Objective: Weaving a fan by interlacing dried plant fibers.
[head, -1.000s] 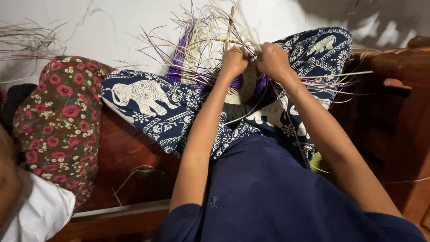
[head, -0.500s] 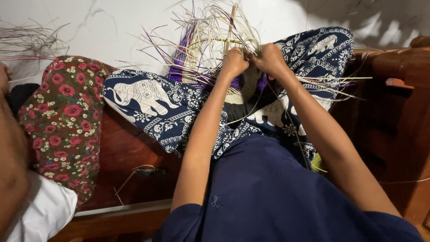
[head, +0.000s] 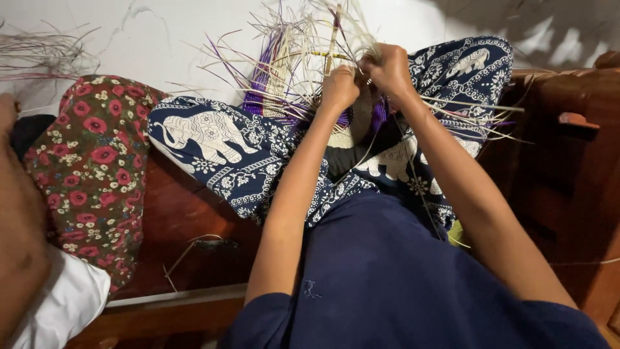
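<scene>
Pale straw strands are pinched in both fists, the left hand [head: 340, 86] and right hand [head: 386, 68] closed side by side on the half-woven basket [head: 294, 84] propped on the person's lap against the elephant-print trousers [head: 213, 139]. By my judgement the purple-and-natural lower band is woven, while many loose ends above remain unworked. The white wall [head: 148, 32] rises just behind, a wooden bench arm [head: 562, 123] bounds the right, and another person's floral-clad knee [head: 90, 168] crowds the left.

No packages, labels, signs or screens in view.
</scene>
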